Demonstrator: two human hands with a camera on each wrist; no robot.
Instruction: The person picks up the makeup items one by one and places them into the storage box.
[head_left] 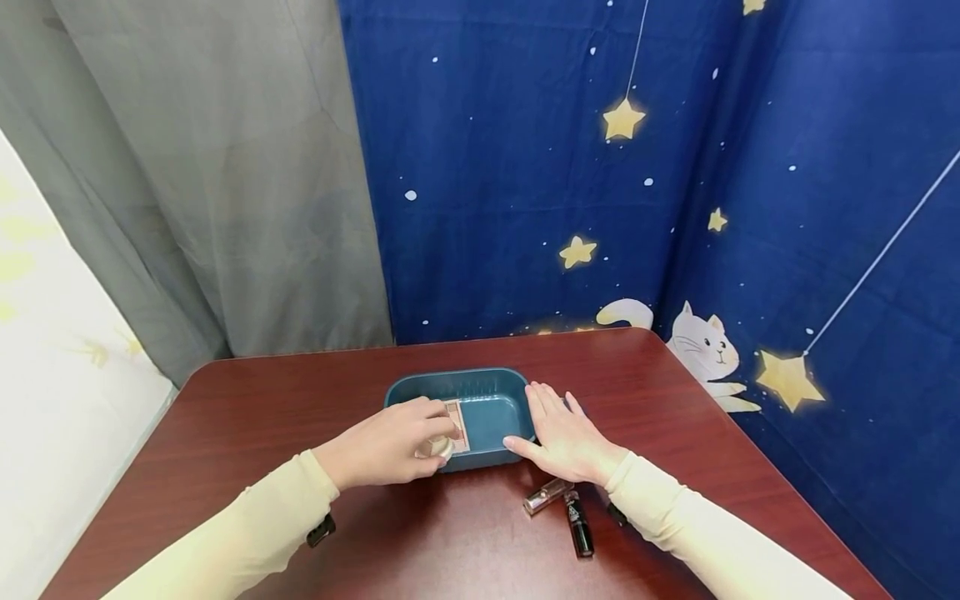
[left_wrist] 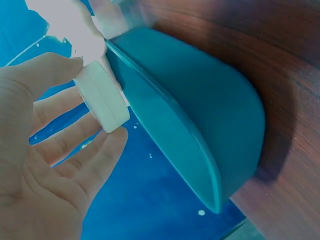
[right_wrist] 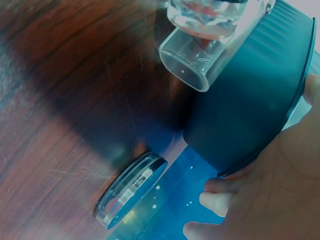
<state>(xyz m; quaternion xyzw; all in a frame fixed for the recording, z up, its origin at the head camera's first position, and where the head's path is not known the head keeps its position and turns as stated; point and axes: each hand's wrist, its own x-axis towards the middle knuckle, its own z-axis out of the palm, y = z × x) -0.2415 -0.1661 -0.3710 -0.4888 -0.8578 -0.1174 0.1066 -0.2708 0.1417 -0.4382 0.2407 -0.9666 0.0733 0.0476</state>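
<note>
My left hand (head_left: 401, 442) pinches a small round white case (left_wrist: 102, 96) between thumb and fingers, over the front left of a teal plastic basket (head_left: 495, 457). Inside the basket, at its left side, lies a pale pink flat palette (head_left: 459, 429), partly hidden by that hand. My right hand (head_left: 566, 442) rests against the basket's right end, fingers extended along the rim. Close to the right wrist, a clear pinkish tube (head_left: 546, 496) and a black tube (head_left: 578, 525) lie on the table. A flat round clear case (right_wrist: 131, 191) shows beyond the right hand.
The basket stands on a dark red wooden table (head_left: 300, 392). Behind the table hang a grey curtain (head_left: 277, 183) and a blue curtain (head_left: 510, 167) printed with stars and a white cat. A bright white surface (head_left: 60, 333) lies at the left.
</note>
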